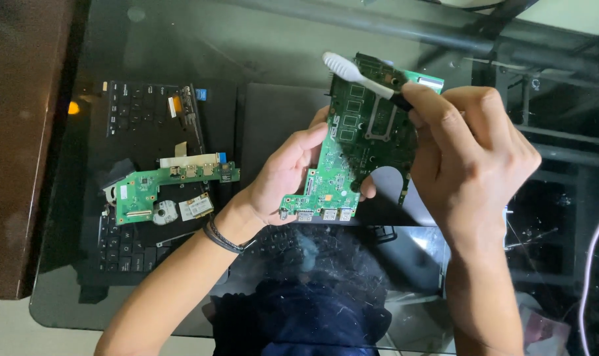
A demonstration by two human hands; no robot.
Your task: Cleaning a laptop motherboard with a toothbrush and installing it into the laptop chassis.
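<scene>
Brushing a green circuit board [352, 155] held up over the middle of the glass surface [62, 290], the left hand [283, 175] is clamped on the board's left edge while the right hand [467, 148] is closed around a white toothbrush [362, 77] at the top edge. Cleaning looks under way; steady strokes seem called for. A smaller board [171, 188] lies on the keyboard [138, 112] toward the left edge.

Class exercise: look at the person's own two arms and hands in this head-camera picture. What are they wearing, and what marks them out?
Both forearms are bare: no sleeves and no gloves show. The left hand has a thin dark band, like a bracelet or cord, around its wrist. The right hand wears nothing visible; no ring or watch shows on either.
</scene>
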